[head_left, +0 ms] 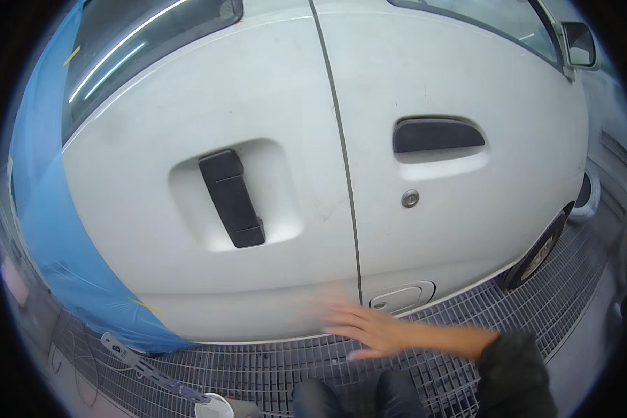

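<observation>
- The white vehicle fills most of the view, its side slightly scuffed, with small dark specks and a faint mark near the seam between its two door panels.
- The left panel is the surface nearest the working hand; it stands directly ahead, left of the seam, its lower part curving under.
- The floor is a metal grating running beneath the vehicle's lower edge.
- Pale strip-light reflections streak the dark side window at upper left.
- A blue masking sheet covers the left end, held with bits of yellow tape.
- A dark handle sits tilted in the left panel's recess; another dark handle lies nearly level on the right panel, above a round lock.
- A rounded flap lies low, just beyond the right hand.
- The side mirror and wheel are farther right.
- At lower left, a grey slotted bar slants toward a white round object, near the person's knees.
- The right hand holds nothing, fingers extended and apart, blurred at the tips; whether they touch the panel, I cannot tell.
- The left hand is out of view; its grip cannot be told.
</observation>
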Motion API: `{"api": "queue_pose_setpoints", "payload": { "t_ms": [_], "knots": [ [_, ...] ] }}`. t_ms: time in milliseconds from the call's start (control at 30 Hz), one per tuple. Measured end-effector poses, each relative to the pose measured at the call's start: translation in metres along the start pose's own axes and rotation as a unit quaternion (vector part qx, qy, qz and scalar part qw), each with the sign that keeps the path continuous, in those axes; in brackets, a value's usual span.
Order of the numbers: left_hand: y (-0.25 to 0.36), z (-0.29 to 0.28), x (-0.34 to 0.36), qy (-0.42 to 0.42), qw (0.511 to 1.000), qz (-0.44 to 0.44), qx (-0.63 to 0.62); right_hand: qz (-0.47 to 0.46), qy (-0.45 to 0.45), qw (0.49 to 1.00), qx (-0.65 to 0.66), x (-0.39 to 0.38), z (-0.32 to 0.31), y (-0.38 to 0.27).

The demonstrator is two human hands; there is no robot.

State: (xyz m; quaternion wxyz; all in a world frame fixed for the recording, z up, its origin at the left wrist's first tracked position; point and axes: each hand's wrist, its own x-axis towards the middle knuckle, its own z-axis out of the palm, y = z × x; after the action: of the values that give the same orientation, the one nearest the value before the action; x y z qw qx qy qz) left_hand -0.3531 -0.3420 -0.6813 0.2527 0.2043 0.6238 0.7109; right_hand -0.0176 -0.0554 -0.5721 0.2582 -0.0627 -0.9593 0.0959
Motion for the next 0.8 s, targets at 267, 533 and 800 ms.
{"api": "queue_pose_setpoints", "payload": {
  "t_ms": [267, 533, 800],
  "knots": [
    [0.017, -0.023, -0.011, -0.044, 0.999, -0.002, 0.03, 0.679, -0.069, 0.73, -0.04, -0.334, 0.356, -0.143],
    [0.009, 0.004, -0.003, -0.072, 0.996, 0.052, 0.013, 0.272, 0.116, 0.92, 0.258, -0.073, 0.136, -0.055],
    [0.013, 0.009, -0.005, -0.016, 1.0, 0.0, -0.011, -0.18, 0.271, 0.785, -0.526, 0.238, -0.307, -0.013]
  ]
}}
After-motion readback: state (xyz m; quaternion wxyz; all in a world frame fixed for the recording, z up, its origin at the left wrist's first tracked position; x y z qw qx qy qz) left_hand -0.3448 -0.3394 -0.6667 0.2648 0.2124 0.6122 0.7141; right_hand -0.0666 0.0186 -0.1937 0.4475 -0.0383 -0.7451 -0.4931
